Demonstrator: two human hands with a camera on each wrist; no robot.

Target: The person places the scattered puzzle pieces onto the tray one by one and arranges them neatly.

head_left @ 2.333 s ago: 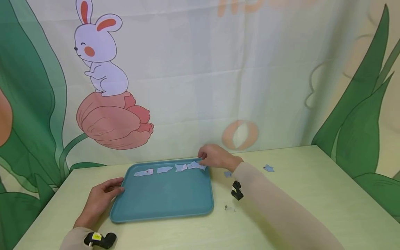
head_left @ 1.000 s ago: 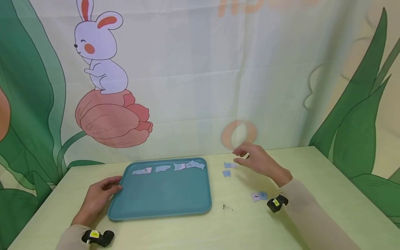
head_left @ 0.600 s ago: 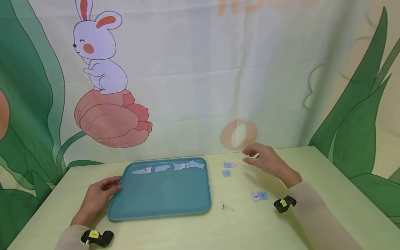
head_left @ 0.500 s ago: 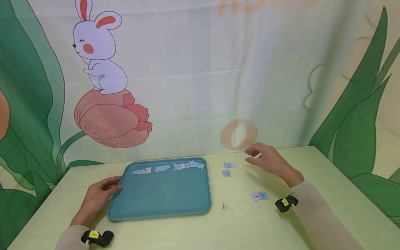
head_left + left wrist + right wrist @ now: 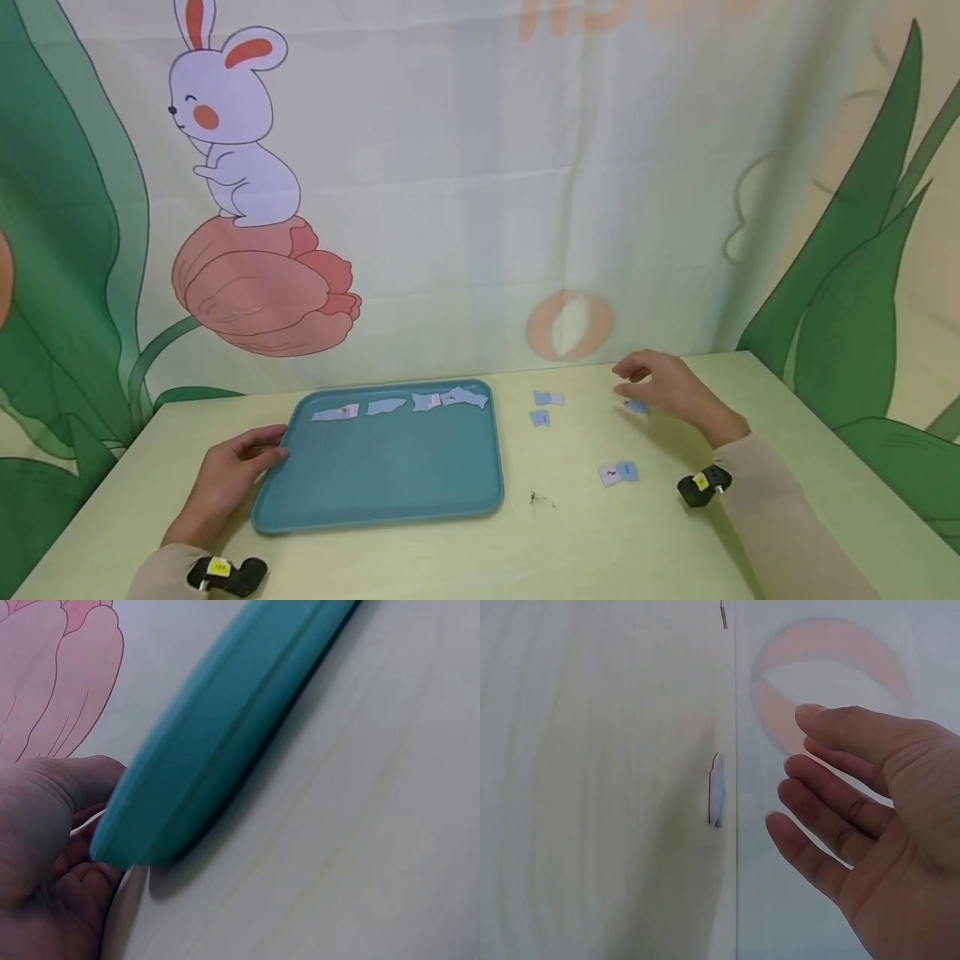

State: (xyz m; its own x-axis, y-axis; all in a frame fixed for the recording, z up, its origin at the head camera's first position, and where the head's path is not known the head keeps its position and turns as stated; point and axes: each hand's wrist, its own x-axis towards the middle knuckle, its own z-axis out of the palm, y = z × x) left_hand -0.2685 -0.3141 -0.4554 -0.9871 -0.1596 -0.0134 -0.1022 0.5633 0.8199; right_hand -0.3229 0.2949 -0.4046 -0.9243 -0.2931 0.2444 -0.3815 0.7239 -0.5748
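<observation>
A teal tray [image 5: 375, 467] lies on the table, with a row of light-blue jagged puzzle pieces [image 5: 386, 406] along its far side. My left hand [image 5: 231, 477] holds the tray's left edge; in the left wrist view, the thumb [image 5: 94, 776] is against the rim and the other fingers are partly hidden behind it. Off to the right, my right hand [image 5: 663, 385] hovers with loosely bent fingers and nothing in them. Just below its fingertips a blue puzzle piece [image 5: 636, 407] lies on the table. The right wrist view shows this piece [image 5: 717, 791] apart from the fingers.
Between tray and right hand lie a blue-and-pink piece [image 5: 548, 398] and a small blue piece [image 5: 540, 418]. Nearer is a two-part piece [image 5: 618, 473]. A dark smudge [image 5: 538, 500] marks the table. A printed curtain [image 5: 420, 208] hangs along the back edge.
My right hand has left the piece at the tray's far right corner and moved right, above the table, uncovering pieces beneath its path. My left hand stays at the tray's edge.
</observation>
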